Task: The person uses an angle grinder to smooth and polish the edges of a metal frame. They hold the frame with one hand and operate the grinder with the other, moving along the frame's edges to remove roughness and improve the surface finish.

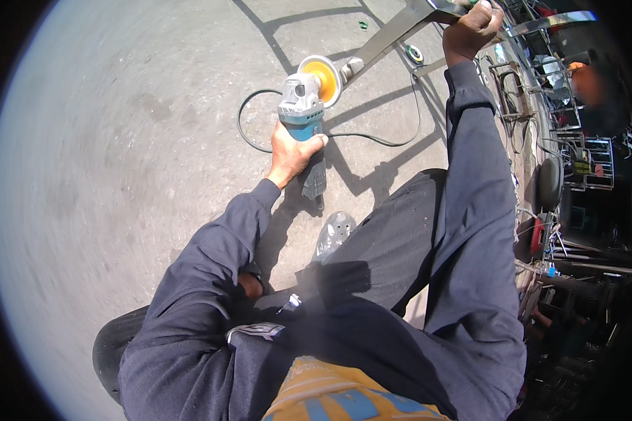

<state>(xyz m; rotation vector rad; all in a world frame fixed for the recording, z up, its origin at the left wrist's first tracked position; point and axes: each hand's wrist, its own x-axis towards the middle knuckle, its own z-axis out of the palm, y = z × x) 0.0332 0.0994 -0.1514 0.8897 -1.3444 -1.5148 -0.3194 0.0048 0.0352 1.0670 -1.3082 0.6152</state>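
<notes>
My left hand (295,153) is wrapped round the body of a blue and grey angle grinder (302,116). Its white-rimmed yellow disc (319,78) stands on edge beside the capped lower end of a shiny metal leg; whether they touch I cannot tell. That leg belongs to a metal frame (393,41), which slants up to the top right. There my right hand (470,34) is closed on the frame's upper part, arm stretched out. Something green shows by its fingers, too small to name.
A black cable (372,139) loops over the sunlit concrete floor (154,140). A small round disc (414,55) lies beyond the leg. My shoe (336,235) is below the grinder. Along the right stand metal racks (597,165), a dark round object (550,181) and clutter.
</notes>
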